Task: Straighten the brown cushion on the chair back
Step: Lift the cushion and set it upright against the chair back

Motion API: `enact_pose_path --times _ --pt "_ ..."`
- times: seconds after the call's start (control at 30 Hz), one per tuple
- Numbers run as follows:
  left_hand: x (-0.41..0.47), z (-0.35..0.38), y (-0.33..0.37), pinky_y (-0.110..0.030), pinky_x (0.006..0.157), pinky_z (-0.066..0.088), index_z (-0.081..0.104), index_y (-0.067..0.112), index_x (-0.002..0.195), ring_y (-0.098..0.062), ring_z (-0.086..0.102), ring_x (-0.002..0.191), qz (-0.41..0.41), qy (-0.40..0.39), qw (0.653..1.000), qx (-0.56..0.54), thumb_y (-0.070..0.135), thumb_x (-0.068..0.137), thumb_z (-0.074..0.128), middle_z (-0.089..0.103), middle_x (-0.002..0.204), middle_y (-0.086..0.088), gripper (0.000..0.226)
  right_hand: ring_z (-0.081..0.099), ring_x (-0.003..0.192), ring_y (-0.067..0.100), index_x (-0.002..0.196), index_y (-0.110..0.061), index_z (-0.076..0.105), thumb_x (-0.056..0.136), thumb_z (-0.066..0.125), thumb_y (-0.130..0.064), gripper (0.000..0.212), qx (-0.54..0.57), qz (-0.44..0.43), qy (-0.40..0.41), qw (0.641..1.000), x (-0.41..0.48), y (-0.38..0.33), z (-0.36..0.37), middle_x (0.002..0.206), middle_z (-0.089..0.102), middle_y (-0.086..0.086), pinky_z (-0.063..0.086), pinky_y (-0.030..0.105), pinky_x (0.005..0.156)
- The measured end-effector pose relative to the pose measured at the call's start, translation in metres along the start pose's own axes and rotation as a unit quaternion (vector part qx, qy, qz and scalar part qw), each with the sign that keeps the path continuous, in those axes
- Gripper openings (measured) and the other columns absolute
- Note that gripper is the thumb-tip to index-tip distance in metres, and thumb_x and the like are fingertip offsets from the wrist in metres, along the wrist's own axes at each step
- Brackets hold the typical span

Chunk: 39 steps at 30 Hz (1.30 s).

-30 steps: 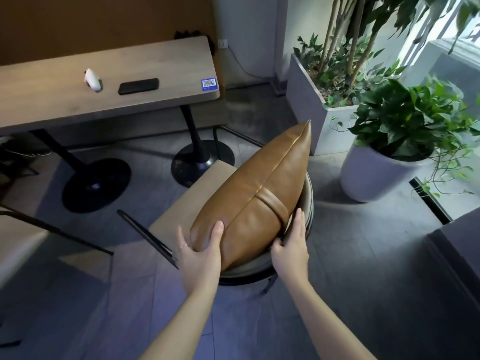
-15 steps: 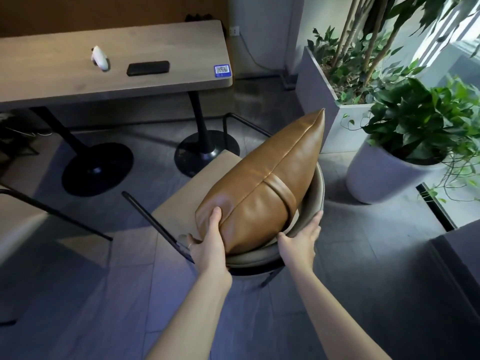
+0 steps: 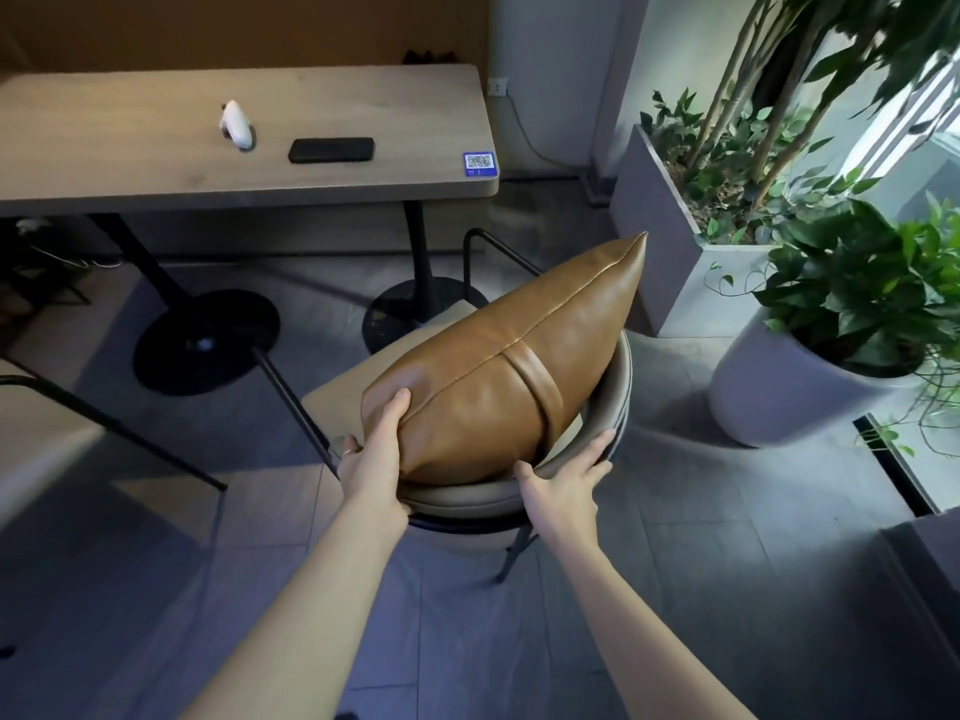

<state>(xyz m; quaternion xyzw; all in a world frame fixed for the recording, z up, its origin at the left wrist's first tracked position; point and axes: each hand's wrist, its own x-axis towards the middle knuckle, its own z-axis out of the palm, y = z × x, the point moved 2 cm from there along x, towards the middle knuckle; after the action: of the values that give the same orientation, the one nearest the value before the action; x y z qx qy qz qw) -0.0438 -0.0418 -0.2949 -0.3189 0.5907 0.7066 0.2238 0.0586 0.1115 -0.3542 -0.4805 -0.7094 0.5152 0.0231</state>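
A brown leather cushion (image 3: 509,366) with a strap band stands on edge against the curved grey chair back (image 3: 618,402), one corner pointing up and right. My left hand (image 3: 371,459) grips the cushion's near left end, thumb on top. My right hand (image 3: 563,485) lies flat on the chair back's rim, just right of the cushion's lower edge, fingers spread and holding nothing. The chair's beige seat (image 3: 343,394) shows to the left of the cushion.
A wooden table (image 3: 156,148) with a white device (image 3: 236,126) and a black phone (image 3: 331,149) stands ahead on round black bases (image 3: 205,340). A grey planter box (image 3: 670,241) and a potted plant (image 3: 831,356) stand close on the right. Another seat's black frame (image 3: 104,413) is at left.
My right hand has slid off the cushion's edge onto the chair back rim and spread out. My left hand shifted its grip to the cushion's end. The cushion leans a bit further right.
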Motion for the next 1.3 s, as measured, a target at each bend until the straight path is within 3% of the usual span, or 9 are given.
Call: enact_pose_path --times 0.2,0.33,0.5,0.73,0.8,0.9,1.03,1.17,1.3 --pt "0.049 -0.008 0.051 -0.055 0.099 0.052 0.051 0.026 0.135 -0.026 0.062 0.101 0.003 -0.006 1.000 0.028 0.054 0.063 0.091 0.059 0.127 0.000 0.087 0.024 0.147 0.053 0.152 -0.031 -0.034 0.087 0.068 -0.058 0.125 0.014 -0.028 -0.021 0.999 0.008 -0.028 0.045 0.166 -0.017 0.027 0.028 0.055 0.118" --pt "0.085 -0.025 0.082 -0.058 0.100 0.051 0.056 0.027 0.114 -0.034 0.065 0.108 0.003 0.017 0.999 0.050 0.057 0.039 0.097 0.064 0.127 -0.006 0.090 0.029 0.145 0.054 0.152 -0.029 -0.035 0.084 0.066 -0.066 0.127 0.015 -0.033 -0.011 0.999 -0.004 -0.044 0.086 0.166 -0.015 0.028 0.030 0.052 0.114" --pt "0.116 -0.056 0.118 -0.052 0.087 0.057 0.056 0.016 0.136 -0.035 0.067 0.103 0.028 0.013 0.994 0.100 0.049 0.059 0.095 0.067 0.121 -0.012 0.093 0.040 0.138 0.053 0.152 -0.031 -0.035 0.085 0.067 -0.063 0.126 0.052 -0.007 0.007 0.999 -0.031 -0.063 0.139 0.166 -0.017 0.026 0.037 0.048 0.106" --pt "0.158 -0.089 0.170 -0.045 0.071 0.057 0.065 0.017 0.126 -0.034 0.070 0.092 0.056 -0.004 0.988 0.147 0.049 0.061 0.094 0.073 0.111 -0.012 0.078 0.061 0.118 0.045 0.152 -0.053 -0.021 0.088 0.062 -0.064 0.105 0.036 -0.032 -0.027 0.998 -0.058 -0.078 0.204 0.164 -0.030 0.018 0.039 0.031 0.080" --pt "0.167 -0.094 0.183 -0.046 0.071 0.057 0.064 0.018 0.122 -0.033 0.069 0.090 0.067 -0.005 0.986 0.155 0.050 0.063 0.093 0.072 0.107 -0.011 0.073 0.063 0.118 0.038 0.154 -0.057 -0.007 0.090 0.059 -0.063 0.092 0.025 -0.043 -0.033 0.998 -0.062 -0.076 0.210 0.168 -0.024 0.011 0.040 0.030 0.078" --pt "0.177 -0.103 0.192 -0.047 0.070 0.056 0.060 0.022 0.129 -0.031 0.067 0.091 0.087 -0.012 0.984 0.154 0.054 0.065 0.090 0.069 0.108 -0.006 0.078 0.059 0.121 0.036 0.154 -0.054 0.012 0.095 0.057 -0.055 0.074 0.037 -0.052 0.017 0.998 -0.054 -0.075 0.200 0.168 0.012 0.003 0.037 0.034 0.083" --pt "0.177 -0.113 0.172 -0.050 0.088 0.057 0.038 0.033 0.153 -0.030 0.067 0.110 0.117 -0.028 0.991 0.054 0.059 0.054 0.092 0.061 0.136 -0.005 0.116 0.056 0.121 0.043 0.156 -0.045 0.017 0.093 0.065 -0.049 0.079 0.051 -0.027 0.088 0.994 -0.018 -0.083 0.165 0.159 0.030 0.004 0.033 0.040 0.084" --pt "0.163 -0.111 0.125 -0.054 0.094 0.056 0.045 0.038 0.148 -0.030 0.068 0.117 0.024 -0.076 0.996 -0.041 0.072 0.041 0.092 0.065 0.138 0.000 0.122 0.056 0.119 0.047 0.158 -0.044 0.003 0.088 0.067 -0.054 0.096 -0.022 -0.013 0.071 0.997 0.003 -0.093 0.143 0.156 0.031 0.008 0.036 0.043 0.084" --pt "0.144 -0.094 0.094 -0.072 0.111 0.030 0.026 0.045 0.157 -0.037 0.040 0.144 -0.024 -0.083 0.994 -0.064 0.086 0.042 0.081 0.040 0.161 0.005 0.133 0.051 0.126 0.048 0.160 -0.040 -0.003 0.085 0.070 -0.048 0.104 -0.025 0.021 0.053 0.998 0.021 -0.095 0.130 0.163 0.023 0.010 0.036 0.045 0.090"
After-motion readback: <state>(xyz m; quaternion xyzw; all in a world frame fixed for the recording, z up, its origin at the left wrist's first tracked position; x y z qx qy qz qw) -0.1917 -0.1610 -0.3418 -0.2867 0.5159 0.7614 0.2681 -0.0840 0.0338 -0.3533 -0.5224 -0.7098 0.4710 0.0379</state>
